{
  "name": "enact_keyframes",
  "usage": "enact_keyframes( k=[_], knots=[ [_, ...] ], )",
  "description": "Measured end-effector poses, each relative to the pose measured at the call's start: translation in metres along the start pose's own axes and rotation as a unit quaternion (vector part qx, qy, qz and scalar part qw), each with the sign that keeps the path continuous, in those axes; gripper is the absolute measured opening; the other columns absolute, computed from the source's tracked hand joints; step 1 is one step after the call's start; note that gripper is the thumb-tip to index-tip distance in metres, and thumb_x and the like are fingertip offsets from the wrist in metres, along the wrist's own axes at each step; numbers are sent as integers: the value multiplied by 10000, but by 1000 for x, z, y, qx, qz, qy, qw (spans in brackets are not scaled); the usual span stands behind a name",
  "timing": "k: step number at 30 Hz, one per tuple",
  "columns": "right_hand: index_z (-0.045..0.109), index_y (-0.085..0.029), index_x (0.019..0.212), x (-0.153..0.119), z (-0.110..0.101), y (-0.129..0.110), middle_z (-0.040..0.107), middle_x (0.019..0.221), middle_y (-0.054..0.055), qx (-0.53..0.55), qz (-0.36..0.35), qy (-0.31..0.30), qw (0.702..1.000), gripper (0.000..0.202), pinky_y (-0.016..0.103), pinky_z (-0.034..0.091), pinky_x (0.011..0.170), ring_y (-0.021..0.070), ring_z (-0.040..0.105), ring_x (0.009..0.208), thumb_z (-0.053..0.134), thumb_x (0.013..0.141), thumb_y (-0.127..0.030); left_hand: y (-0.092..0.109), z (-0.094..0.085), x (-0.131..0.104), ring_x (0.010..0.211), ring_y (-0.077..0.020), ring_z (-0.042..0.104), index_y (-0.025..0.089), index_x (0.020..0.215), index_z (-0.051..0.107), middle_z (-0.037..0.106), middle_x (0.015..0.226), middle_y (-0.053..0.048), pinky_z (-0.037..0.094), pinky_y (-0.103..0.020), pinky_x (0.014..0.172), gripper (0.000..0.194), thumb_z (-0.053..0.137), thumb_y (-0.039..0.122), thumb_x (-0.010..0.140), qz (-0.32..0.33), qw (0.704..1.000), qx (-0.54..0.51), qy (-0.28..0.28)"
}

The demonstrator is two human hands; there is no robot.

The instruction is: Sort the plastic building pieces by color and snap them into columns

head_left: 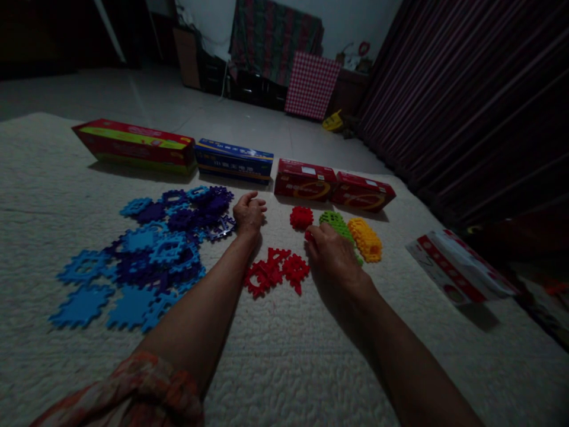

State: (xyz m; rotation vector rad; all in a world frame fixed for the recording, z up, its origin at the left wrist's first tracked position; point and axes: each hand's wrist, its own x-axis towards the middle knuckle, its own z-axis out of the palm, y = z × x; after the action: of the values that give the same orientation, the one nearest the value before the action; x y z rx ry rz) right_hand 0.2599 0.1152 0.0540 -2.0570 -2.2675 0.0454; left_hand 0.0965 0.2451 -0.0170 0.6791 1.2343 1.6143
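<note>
Between the fingers of my right hand [334, 252] is a small red toothed building piece [308, 236], mostly covered by them. Just beyond it sits a stack of red pieces [301, 217]. A green stack [335, 224] lies partly behind this hand, with a yellow stack [365, 239] to its right. Loose red pieces [271, 271] are scattered between my arms. My left hand [249, 214] rests with fingers apart and nothing in it, at the right edge of a spread pile of purple pieces [208, 206] and light blue pieces [140, 240].
Across the back of the quilted mat [275, 367] stand a long red and yellow-green box [137, 147], a blue box [234, 161] and two red boxes [306, 179]. A white and red package [457, 267] lies at the right. Beyond are a tiled floor and a dark curtain [453, 89].
</note>
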Motion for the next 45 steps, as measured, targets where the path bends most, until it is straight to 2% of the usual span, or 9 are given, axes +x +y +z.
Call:
enact_keyframes(
  k=[5,9,12,15,19,25,30,36,45],
  knots=[
    [612,-177,1285,-5,-7,26,641,1163,128,88,-75,-64,991,431,358,500,868,258,635,1020,651,861,-244,-2,0,0,550,-114,596,178,994,651,652,699,1,361,-162,432,392,496,177,634,6,1000,-6,0],
    [620,-218,1263,-4,-6,48,646,1227,101,118,-153,-55,980,399,391,502,962,233,621,1106,604,867,-168,-3,-1,0,544,-109,595,176,994,654,655,699,-1,352,-157,432,389,504,185,635,12,1000,-9,-2],
    [599,-256,1332,-3,4,46,606,1371,96,126,-193,-52,972,520,460,441,1086,241,554,1267,547,846,-78,-3,-1,1,537,-110,592,173,994,657,656,693,-2,350,-158,430,395,510,185,628,13,1000,-11,-4],
    [580,-312,1363,-3,14,37,594,1411,69,118,-194,-58,972,593,545,386,1136,273,505,1340,539,835,-46,-3,0,1,546,-116,599,173,998,661,660,695,-3,360,-162,438,409,510,183,618,11,1000,-9,-4],
    [620,-321,1254,-4,18,33,654,1295,41,123,-205,-61,969,470,548,402,1121,262,554,1265,498,881,-62,-2,-1,0,558,-117,603,173,1002,669,665,703,-6,373,-165,450,413,513,183,620,11,1000,-6,-2],
    [519,-200,1364,7,-4,35,576,1386,136,131,-222,-21,966,499,436,443,1075,265,555,1244,557,870,-143,-3,-2,-1,573,-118,616,177,998,674,672,715,-9,379,-165,459,395,521,199,635,17,1000,2,-6],
    [534,-213,1318,43,-19,32,589,1365,132,109,-157,10,981,520,430,434,1040,276,551,1224,553,807,-115,-3,-1,-1,553,-118,610,177,979,674,669,699,-8,364,-165,447,392,525,202,617,10,1000,-8,-6],
    [606,-188,1179,75,-11,39,649,1233,125,71,-133,4,989,420,416,445,926,273,585,1055,538,766,-149,1,0,-4,529,-112,592,167,965,666,658,680,-3,351,-161,431,388,529,214,605,-5,1000,-21,-6],
    [547,-164,1346,78,5,44,535,1455,149,103,-149,35,983,555,458,396,1067,285,523,1281,549,791,-167,2,0,-5,526,-110,584,160,965,660,649,676,-2,354,-160,430,387,530,210,603,-4,1000,-22,-6]
  ],
)
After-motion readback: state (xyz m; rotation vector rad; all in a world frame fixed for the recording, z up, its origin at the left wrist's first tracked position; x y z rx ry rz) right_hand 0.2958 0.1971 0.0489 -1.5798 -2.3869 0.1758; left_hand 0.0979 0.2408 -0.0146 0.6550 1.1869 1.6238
